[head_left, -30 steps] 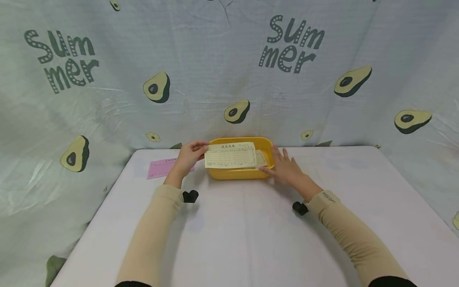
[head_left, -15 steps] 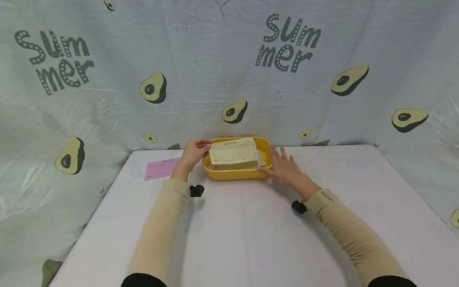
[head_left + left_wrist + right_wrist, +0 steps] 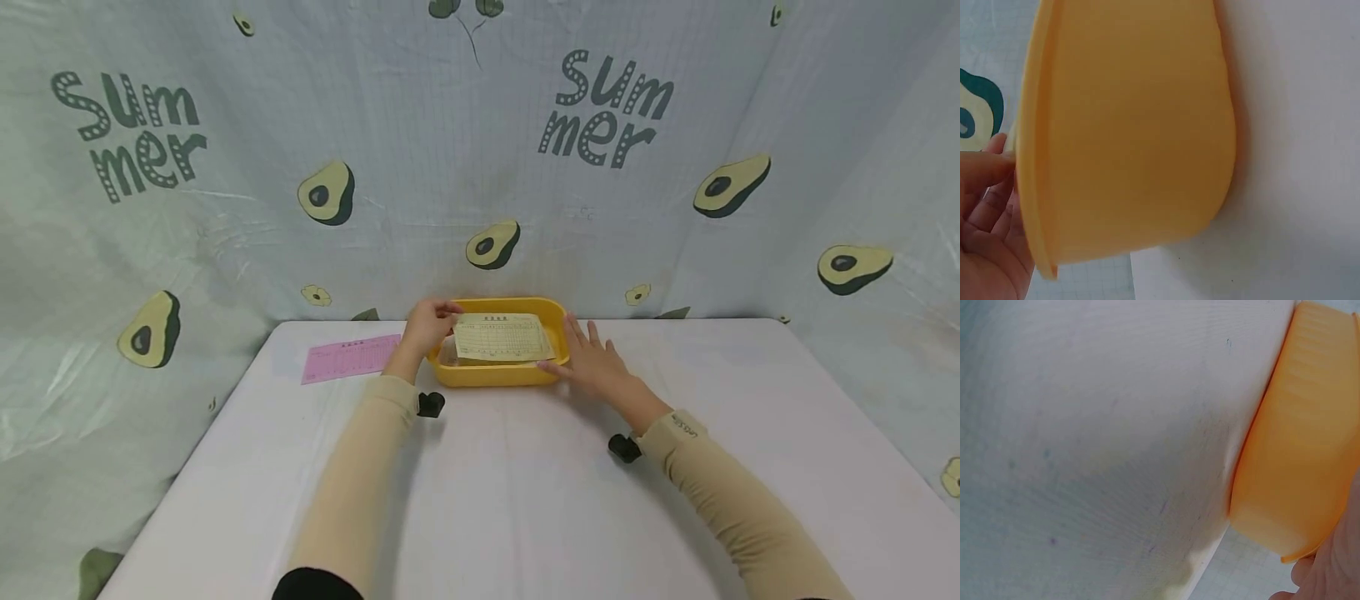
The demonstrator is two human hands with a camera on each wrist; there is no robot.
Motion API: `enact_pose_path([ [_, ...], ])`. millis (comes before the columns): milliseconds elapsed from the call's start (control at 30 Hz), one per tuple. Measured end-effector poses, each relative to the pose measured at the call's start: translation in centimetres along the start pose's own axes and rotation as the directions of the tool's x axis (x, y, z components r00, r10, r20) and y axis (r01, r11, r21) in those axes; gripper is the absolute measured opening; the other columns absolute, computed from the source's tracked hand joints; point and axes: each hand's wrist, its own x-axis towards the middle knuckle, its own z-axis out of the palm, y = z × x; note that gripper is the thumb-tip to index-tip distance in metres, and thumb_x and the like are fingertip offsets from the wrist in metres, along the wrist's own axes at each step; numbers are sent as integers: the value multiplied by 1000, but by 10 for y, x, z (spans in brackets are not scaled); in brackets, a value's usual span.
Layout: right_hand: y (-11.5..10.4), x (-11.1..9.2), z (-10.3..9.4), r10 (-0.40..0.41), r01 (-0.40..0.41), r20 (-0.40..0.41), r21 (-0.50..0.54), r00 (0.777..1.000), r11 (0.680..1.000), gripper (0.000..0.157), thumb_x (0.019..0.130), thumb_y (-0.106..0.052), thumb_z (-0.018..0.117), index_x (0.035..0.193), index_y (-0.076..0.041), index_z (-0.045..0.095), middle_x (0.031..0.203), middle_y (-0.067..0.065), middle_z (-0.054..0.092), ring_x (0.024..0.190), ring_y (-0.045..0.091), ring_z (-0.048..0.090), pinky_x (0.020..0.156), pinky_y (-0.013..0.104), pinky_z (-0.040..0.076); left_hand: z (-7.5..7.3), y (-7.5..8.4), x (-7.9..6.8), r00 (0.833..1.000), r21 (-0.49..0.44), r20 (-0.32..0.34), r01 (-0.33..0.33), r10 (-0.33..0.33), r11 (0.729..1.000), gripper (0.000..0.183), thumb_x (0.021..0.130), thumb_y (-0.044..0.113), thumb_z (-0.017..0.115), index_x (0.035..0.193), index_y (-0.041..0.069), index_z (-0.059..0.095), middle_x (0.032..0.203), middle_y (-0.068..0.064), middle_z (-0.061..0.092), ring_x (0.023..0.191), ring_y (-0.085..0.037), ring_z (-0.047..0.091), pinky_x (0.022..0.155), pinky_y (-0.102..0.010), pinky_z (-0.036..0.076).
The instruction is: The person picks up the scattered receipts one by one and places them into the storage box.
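Note:
A yellow plastic basin stands at the back of the table. Inside it lies a cream pad of printed forms, over other paper that is mostly covered. My left hand reaches over the basin's left end and pinches the pad's left edge between thumb and fingers. In the left wrist view the basin wall hides most of what that hand holds. Fingers spread, my right hand rests against the basin's right end, thumb along the front rim. Only part of this hand shows in the right wrist view.
Left of the basin a pink printed slip lies flat on the white table. A hanging sheet with avocado prints rises right behind the table's back edge.
My left hand has moved right, and the pad has gone from above the basin's left rim down into the basin. The right hand has stayed at the basin's right end.

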Motion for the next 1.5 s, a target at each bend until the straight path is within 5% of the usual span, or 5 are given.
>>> enact_pose_path([
  [333,0,-3,1,-11,11,-6,20,1000,1000,105,101,-65,48,162,0,-5,170,17,-4,153,46,-2,118,69,10,12,3,1,997,134,-69,-26,36,991,20,102,-1,57,113,-2,73,115,-18,69,110,-32,63,98,-43,52],
  [733,-3,-3,-1,-19,19,-10,6,1000,1000,105,101,-66,46,162,1,-5,170,19,-3,153,47,-3,119,69,9,11,2,0,993,61,-119,18,-11,998,28,103,2,56,128,-3,68,127,-18,68,119,-32,62,104,-41,50],
  [1033,-2,-3,-1,-11,11,2,23,1000,1000,105,101,-67,45,162,1,-8,170,19,-6,154,46,-5,119,68,7,4,7,-1,998,107,-68,-8,15,994,30,104,8,56,131,-3,67,127,-20,67,115,-32,64,100,-40,53],
  [1500,-1,-3,-1,0,0,14,29,1000,1000,106,100,-69,45,162,-1,-8,170,17,-7,154,44,-5,120,67,8,-10,19,-11,999,-28,-52,-8,7,1000,32,107,13,55,134,-1,65,129,-22,66,113,-36,67,98,-43,54],
])
